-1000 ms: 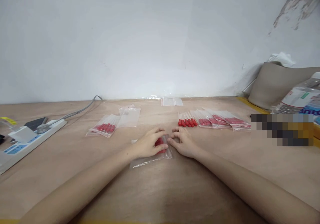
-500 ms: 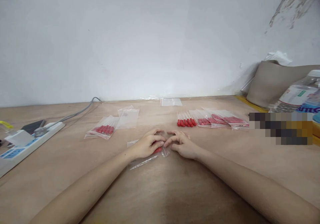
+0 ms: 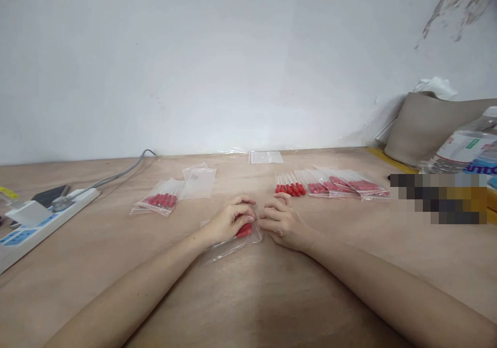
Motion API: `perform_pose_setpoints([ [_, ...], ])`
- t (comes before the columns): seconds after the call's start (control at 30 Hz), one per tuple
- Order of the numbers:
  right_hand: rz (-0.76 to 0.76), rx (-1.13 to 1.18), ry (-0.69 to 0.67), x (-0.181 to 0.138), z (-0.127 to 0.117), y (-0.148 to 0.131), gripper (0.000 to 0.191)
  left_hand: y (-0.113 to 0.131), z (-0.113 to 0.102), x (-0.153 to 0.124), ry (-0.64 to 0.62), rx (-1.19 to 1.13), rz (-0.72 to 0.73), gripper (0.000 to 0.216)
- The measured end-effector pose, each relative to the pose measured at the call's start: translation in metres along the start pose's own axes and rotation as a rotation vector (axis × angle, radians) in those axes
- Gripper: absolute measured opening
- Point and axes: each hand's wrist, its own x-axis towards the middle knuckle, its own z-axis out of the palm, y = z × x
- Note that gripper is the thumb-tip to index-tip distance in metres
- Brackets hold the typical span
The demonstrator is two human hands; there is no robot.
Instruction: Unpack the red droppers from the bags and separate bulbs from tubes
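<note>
On the table in front of me lies a clear zip bag (image 3: 254,235) with something red-tipped (image 3: 244,230) in or under it. My left hand (image 3: 229,222) is closed over the bag, thumb and fingers pressed on the red part and partly hiding it. At the bag's right end is my right hand (image 3: 285,225), its curled fingertips pinching the bag's edge. Just beyond it lies a row of loose red-tipped sticks (image 3: 290,188) with pale stems. Beside them, filled zip bags (image 3: 349,183) overlap one another.
To the left are more filled bags (image 3: 161,199) and flat clear bags (image 3: 199,183). A white bag (image 3: 266,157) lies by the wall. A power strip (image 3: 73,203) with cable stands far left; a bottle (image 3: 462,141) and a grey-brown container (image 3: 423,125) far right.
My right hand has turned and its fingers have curled closer to the bag's end. The bag's right end looks flatter and more red shows beneath my left hand.
</note>
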Motion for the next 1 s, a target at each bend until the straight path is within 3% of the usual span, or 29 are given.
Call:
perform_pose_setpoints([
  [0.17,0.012,0.033,-0.251,0.004,-0.008,0.001,0.031,0.006,-0.008,0.001,-0.035,0.015,0.006,0.021],
  [0.33,0.052,0.250,-0.362,0.009,-0.021,-0.002,0.015,0.003,-0.021,0.002,-0.079,-0.026,-0.019,0.022],
  [0.4,0.166,0.351,-0.373,0.009,-0.023,-0.004,0.011,0.003,-0.025,0.002,-0.083,-0.030,-0.002,0.022],
  [0.5,0.447,0.482,-0.322,0.008,-0.016,-0.004,0.020,0.008,-0.027,0.003,-0.146,-0.012,0.009,0.024],
  [0.57,0.552,0.578,-0.293,0.006,-0.009,-0.003,0.022,0.013,-0.026,0.000,-0.200,0.016,0.005,0.024],
  [0.63,0.573,0.639,-0.304,0.006,-0.003,-0.002,0.021,0.017,-0.024,-0.008,-0.212,0.062,-0.007,0.028],
  [0.77,0.620,0.643,-0.367,0.010,-0.001,-0.002,0.017,0.017,-0.019,-0.033,-0.201,0.182,-0.064,0.067],
  [0.9,0.710,0.657,-0.395,0.014,0.003,-0.007,0.015,0.011,-0.017,-0.046,-0.186,0.201,-0.077,0.066],
  [1.0,0.807,0.732,-0.339,0.013,0.009,-0.011,0.018,0.007,-0.016,-0.044,-0.149,0.201,-0.066,0.067],
])
